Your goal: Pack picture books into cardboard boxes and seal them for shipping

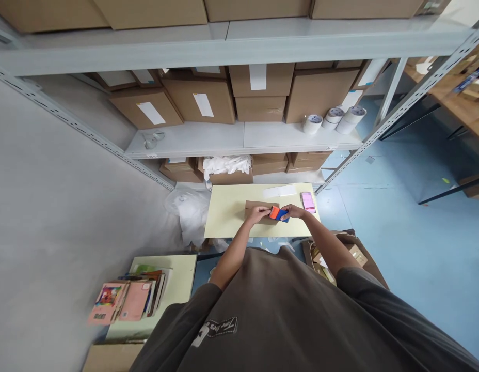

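Observation:
A small brown cardboard box (254, 206) lies on a pale yellow table (224, 217) in front of me. My left hand (258, 214) rests on the box with its fingers curled over it. My right hand (290, 211) is closed on an orange and blue tape dispenser (278, 213), held against the box's right end. The two hands are close together, with the dispenser between them.
A pink item (308, 202) and a white sheet (280, 191) lie on the table's far side. Grey shelving (243, 139) behind holds cardboard boxes and tape rolls (334, 120). A low table (181, 284) at my left carries books (127, 299). An open carton (351, 253) sits at my right.

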`<action>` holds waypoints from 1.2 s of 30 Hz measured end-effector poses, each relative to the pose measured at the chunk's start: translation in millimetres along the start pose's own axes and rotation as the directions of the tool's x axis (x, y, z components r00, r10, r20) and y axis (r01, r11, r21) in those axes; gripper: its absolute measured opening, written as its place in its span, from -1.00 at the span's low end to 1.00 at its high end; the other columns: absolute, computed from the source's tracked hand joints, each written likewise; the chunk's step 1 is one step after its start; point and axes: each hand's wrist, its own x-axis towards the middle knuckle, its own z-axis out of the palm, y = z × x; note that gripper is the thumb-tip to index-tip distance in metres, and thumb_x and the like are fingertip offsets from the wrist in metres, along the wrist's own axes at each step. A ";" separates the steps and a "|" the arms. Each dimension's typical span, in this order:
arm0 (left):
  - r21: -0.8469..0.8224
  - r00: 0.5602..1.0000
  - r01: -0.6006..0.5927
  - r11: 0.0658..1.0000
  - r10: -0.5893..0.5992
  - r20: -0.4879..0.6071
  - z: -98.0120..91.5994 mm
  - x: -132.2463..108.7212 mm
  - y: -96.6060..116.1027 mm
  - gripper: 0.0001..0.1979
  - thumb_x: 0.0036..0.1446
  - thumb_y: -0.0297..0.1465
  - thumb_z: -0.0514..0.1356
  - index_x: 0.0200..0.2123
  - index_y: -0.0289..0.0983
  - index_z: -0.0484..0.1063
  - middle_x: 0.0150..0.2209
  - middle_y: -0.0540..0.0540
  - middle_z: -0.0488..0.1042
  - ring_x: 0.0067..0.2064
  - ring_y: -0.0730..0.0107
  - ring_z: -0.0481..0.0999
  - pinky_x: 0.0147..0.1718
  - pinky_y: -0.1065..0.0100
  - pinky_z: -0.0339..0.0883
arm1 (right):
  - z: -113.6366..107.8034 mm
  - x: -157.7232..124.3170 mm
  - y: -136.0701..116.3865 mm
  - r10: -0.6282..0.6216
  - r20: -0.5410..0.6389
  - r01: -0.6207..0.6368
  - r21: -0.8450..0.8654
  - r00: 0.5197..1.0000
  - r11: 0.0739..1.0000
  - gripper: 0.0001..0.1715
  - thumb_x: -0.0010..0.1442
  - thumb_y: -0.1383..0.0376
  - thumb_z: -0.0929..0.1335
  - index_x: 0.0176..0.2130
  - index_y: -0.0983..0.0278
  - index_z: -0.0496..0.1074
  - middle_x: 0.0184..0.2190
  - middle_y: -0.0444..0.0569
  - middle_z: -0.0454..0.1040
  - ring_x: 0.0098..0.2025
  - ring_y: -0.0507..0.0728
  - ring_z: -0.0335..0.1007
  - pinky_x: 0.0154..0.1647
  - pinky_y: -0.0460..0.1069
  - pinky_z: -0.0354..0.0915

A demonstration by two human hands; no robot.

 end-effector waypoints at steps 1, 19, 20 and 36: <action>0.019 1.000 -0.012 1.000 0.012 -0.003 2.3 1.8 1.4 -0.51 -0.03 -0.04 0.53 -0.20 -0.33 0.74 -0.20 -0.24 0.73 -0.08 0.07 0.66 0.05 0.10 0.48 | -2.6 -1.2 0.3 0.003 0.014 -0.003 -0.004 1.000 1.000 -0.37 -0.34 -0.02 0.71 -0.35 0.32 0.66 -0.47 -0.12 0.54 -0.39 0.08 0.42 -0.28 -0.01 0.40; -0.226 0.980 0.153 0.962 -0.177 -0.090 8.8 16.5 9.8 -0.34 0.17 0.20 0.28 -0.19 -0.35 0.69 -0.27 -0.24 0.68 -0.19 0.16 0.64 -0.18 0.26 0.45 | -5.3 4.0 0.0 -0.026 -0.004 0.025 -0.056 1.000 0.998 -0.35 -0.13 -0.10 0.65 -0.18 0.27 0.64 -0.33 -0.02 0.63 -0.31 0.15 0.53 -0.26 0.00 0.45; -0.214 0.983 0.119 0.970 -0.146 -0.116 7.0 17.4 9.0 -0.40 0.15 0.15 0.34 -0.22 -0.34 0.69 -0.27 -0.23 0.68 -0.19 0.16 0.63 -0.17 0.25 0.45 | -2.5 5.8 -2.2 -0.024 -0.024 0.023 -0.064 0.999 0.998 -0.34 -0.11 -0.11 0.63 -0.17 0.28 0.63 -0.33 -0.01 0.63 -0.33 0.15 0.52 -0.30 -0.01 0.44; 0.384 0.933 -0.024 0.923 0.159 -0.324 -39.0 10.2 1.8 -0.74 0.30 -0.32 0.18 -0.27 -0.23 0.70 -0.25 -0.17 0.70 -0.18 0.18 0.62 -0.11 0.28 0.40 | 40.3 30.3 -27.0 -0.122 -0.392 -0.140 -0.576 0.912 0.805 -0.33 0.14 -0.32 0.44 -0.24 0.21 0.52 -0.30 -0.02 0.64 -0.25 0.18 0.53 -0.29 -0.06 0.25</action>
